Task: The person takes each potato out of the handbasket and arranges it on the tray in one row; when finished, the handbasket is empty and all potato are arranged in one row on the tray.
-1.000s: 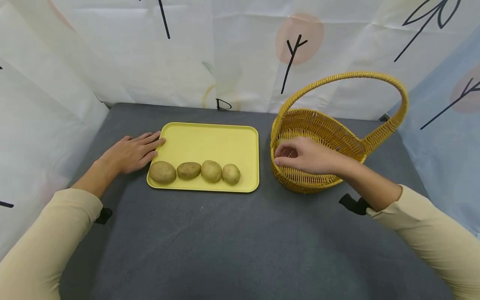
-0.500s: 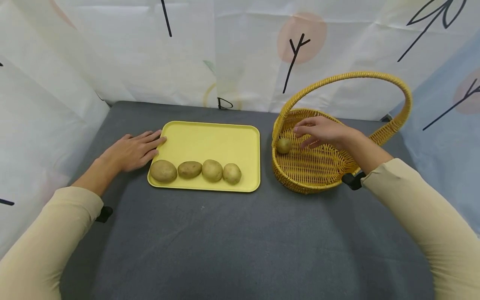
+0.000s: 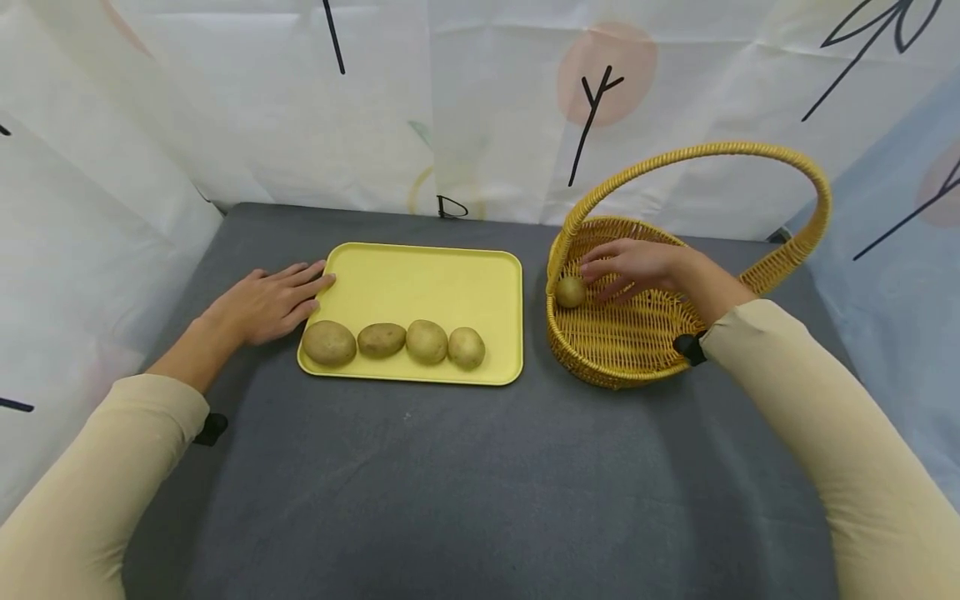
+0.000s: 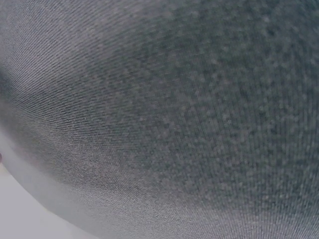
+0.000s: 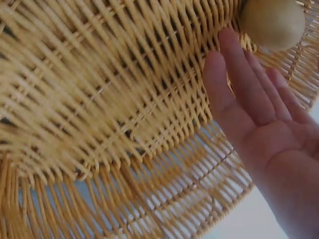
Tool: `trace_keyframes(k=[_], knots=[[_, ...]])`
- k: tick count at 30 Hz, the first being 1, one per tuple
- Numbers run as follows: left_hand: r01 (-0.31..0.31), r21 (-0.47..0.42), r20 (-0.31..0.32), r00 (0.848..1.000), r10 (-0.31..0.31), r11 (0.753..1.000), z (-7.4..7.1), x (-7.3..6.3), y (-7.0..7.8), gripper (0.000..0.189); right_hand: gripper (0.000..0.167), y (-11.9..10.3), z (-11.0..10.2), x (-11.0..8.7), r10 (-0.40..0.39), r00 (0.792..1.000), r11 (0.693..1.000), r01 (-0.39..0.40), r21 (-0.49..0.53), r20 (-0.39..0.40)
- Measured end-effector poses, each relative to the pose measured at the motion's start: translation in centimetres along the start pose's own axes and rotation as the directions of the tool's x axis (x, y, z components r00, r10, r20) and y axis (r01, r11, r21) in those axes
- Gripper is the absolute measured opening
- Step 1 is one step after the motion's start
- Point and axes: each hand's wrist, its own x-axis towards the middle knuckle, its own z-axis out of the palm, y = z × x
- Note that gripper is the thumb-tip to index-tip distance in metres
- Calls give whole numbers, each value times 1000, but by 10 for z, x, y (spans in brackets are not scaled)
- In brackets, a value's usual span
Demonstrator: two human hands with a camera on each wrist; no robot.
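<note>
My left hand (image 3: pixel 266 307) lies flat with fingers extended, fingertips at the left rim of a yellow tray (image 3: pixel 420 283). Along the tray's near side sit several potatoes in a row, the largest potato (image 3: pixel 329 343) at the left end and a small round potato (image 3: pixel 467 348) at the right. My right hand (image 3: pixel 633 265) reaches into a yellow wicker basket (image 3: pixel 622 342), its fingers loosely extended and holding nothing. Beside those fingertips a lone potato (image 3: pixel 571 292) rests at the basket's left end. The right wrist view has this potato (image 5: pixel 274 22) just beyond the fingers.
A dark grey cloth (image 3: pixel 450 483) covers the table. The basket's tall arched handle (image 3: pixel 720 150) rises over the right hand. Behind the table hangs a white curtain (image 3: pixel 480 100) with printed plants. Only grey cloth (image 4: pixel 189 109) fills most of the left wrist view.
My right hand has opened, leaving the potato in the basket, and has moved back and right from the basket's left end. The left hand stays at the tray.
</note>
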Motion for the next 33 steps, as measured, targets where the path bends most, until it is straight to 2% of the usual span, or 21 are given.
trace_keyframes(k=[6,16,23,28,33], knots=[[-2,-1,-3,1000,2,1000,1,1,0,55,55,-5,4,9,11,998,1000,-12,14,65],[-4,-1,-10,1000,4,1000,4,1,-3,55,47,-11,10,17,16,997,1000,-16,-4,71],[-6,11,-20,1000,6,1000,2,2,-4,55,41,-9,11,17,-24,996,999,26,-26,84],[-6,6,-15,1000,6,1000,2,2,-4,55,44,-9,12,10,-67,994,997,70,-36,84],[-7,7,-20,1000,8,1000,3,3,-5,55,49,-14,15,-10,-146,989,989,146,-10,14]])
